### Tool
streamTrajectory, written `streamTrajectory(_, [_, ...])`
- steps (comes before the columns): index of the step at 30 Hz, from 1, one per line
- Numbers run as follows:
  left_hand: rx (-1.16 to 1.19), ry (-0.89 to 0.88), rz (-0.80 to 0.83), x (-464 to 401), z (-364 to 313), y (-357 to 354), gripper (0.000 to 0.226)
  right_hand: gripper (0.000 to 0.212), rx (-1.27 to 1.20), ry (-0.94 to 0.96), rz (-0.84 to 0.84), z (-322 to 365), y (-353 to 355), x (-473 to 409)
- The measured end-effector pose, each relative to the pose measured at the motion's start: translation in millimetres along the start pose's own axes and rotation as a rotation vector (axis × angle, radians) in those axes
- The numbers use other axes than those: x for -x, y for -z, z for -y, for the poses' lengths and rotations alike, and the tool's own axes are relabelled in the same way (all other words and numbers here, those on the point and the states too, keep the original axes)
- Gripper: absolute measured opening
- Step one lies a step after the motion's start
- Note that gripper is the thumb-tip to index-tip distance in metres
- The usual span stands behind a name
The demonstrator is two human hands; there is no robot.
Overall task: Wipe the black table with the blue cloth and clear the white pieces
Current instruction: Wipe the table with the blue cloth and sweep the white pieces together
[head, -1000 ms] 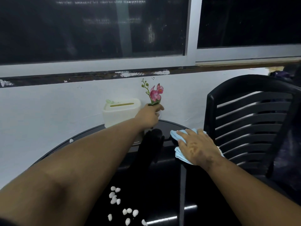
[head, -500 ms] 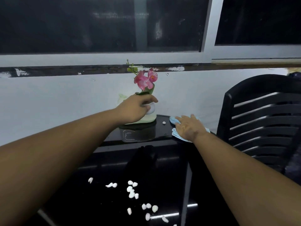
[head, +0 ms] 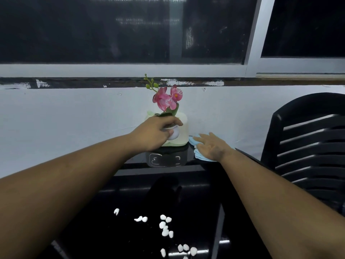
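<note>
The glossy black table (head: 197, 199) fills the lower middle of the head view. Several white pieces (head: 165, 226) lie scattered on its near part. At the far right edge of the table lies the blue cloth (head: 198, 156), with my right hand (head: 211, 146) pressed flat on top of it, fingers spread. My left hand (head: 155, 131) grips a small white pot (head: 174, 133) holding a pink orchid (head: 167, 99), lifted a little above the table in front of a cream tissue box.
A cream tissue box (head: 182, 131) stands at the table's far edge against the white wall. A black plastic chair (head: 308, 152) stands close on the right. Dark windows run above the wall ledge.
My left hand has lifted the flower pot up and toward the tissue box. My right hand slid the blue cloth farther back along the table's right edge. The view shifted left.
</note>
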State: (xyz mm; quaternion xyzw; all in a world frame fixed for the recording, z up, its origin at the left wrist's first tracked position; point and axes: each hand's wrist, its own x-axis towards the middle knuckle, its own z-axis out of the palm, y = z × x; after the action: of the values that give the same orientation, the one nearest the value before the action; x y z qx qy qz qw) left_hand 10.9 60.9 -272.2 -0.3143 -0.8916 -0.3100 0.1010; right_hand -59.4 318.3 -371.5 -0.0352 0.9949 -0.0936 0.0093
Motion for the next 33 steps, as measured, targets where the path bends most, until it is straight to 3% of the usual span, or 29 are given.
streamTrajectory(5, [0.021,0.015,0.006,-8.0,-4.7,-0.7,0.035,0.057,0.011,0.066,-0.031,8.0,-2.3,32.7])
streamTrajectory(8, [0.05,0.021,0.01,-12.2,-10.5,0.6,0.034,0.074,0.056,0.163,-0.069,6.6,-8.9,47.7])
streamTrajectory(15, [0.066,0.005,0.02,-20.1,-21.8,1.8,0.034,0.056,0.155,0.368,-0.067,23.9,-6.3,124.6])
streamTrajectory(20, [0.076,-0.012,0.014,-27.5,-26.1,1.7,0.034,0.062,0.087,0.515,-0.01,39.4,1.3,195.1])
streamTrajectory(25, [0.105,-0.008,0.001,-33.9,-26.0,3.3,0.034,0.058,0.03,0.609,0.004,28.3,-0.9,193.1])
streamTrajectory(31, [0.08,-0.035,0.009,-32.3,-26.9,6.1,0.034,0.058,-0.084,0.384,-0.085,8.0,0.9,140.6])
streamTrajectory(33, [0.067,-0.049,0.02,-30.6,-27.5,8.5,0.034,0.072,-0.058,0.259,-0.09,-2.4,-1.1,111.0])
